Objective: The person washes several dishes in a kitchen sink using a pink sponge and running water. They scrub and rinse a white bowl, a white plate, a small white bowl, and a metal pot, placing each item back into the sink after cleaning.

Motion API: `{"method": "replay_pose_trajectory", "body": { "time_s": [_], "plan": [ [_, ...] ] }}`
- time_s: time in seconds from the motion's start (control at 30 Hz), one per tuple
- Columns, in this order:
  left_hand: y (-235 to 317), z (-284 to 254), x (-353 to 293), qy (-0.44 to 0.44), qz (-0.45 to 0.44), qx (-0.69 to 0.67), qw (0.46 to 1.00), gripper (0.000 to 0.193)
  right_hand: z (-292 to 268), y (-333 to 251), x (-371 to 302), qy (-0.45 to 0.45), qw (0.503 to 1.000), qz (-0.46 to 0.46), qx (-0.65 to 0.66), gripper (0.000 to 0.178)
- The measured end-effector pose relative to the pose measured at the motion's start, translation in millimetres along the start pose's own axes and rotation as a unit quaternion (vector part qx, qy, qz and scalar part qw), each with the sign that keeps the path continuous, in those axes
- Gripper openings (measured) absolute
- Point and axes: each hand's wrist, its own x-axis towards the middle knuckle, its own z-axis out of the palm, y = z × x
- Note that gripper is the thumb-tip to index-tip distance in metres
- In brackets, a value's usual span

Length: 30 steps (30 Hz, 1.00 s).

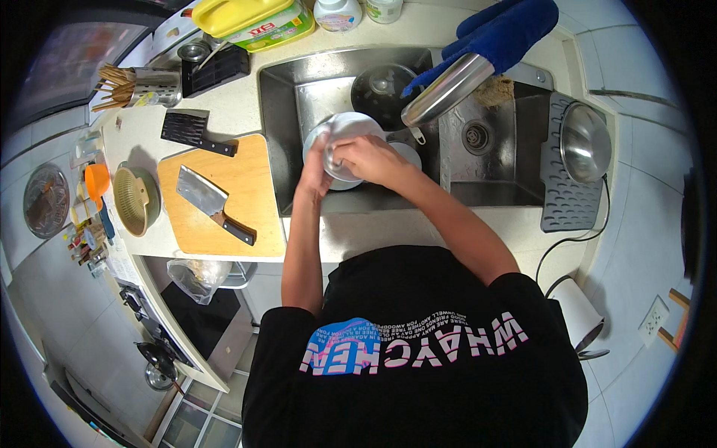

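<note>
Centrally, white bowl [360, 125], left hand [319, 166] at rim, right hand [367, 157] over it

- Right of center: the right basin [515, 142] has open room over its drain [476, 137]; a steel cylinder [448, 88] and blue cloth [511, 33] overhang its upper left.
- Center: bowl [347, 166], left hand [317, 164], right hand [371, 158] and black lid [381, 93] crowd the left basin [278, 112]; a gap runs down its left side.
- Left: 2 cleavers [203, 190] obstruct the board [258, 179]; its right strip is bare.
</note>
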Motion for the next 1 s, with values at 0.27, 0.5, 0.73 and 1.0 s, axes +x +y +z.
{"method": "replay_pose_trajectory", "body": {
  "time_s": [0.27,0.5,0.73,1.0],
  "plan": [
    [-16,1,3,0.0,0.002,0.01,1.0,0.047,-4,-4,5,-0.054,0.977,-0.101,-0.178,0.011],
    [-25,7,12,-0.005,0.052,0.029,0.998,0.045,-19,-3,-3,-0.163,0.956,0.065,-0.233,0.01],
    [-12,22,-4,0.002,0.014,-0.043,0.999,0.046,-12,14,2,-0.131,0.929,0.061,-0.341,0.008],
    [-36,1,11,-0.016,0.036,-0.073,0.997,0.049,-14,-4,11,-0.126,0.964,0.119,-0.204,0.012]
  ]
}}
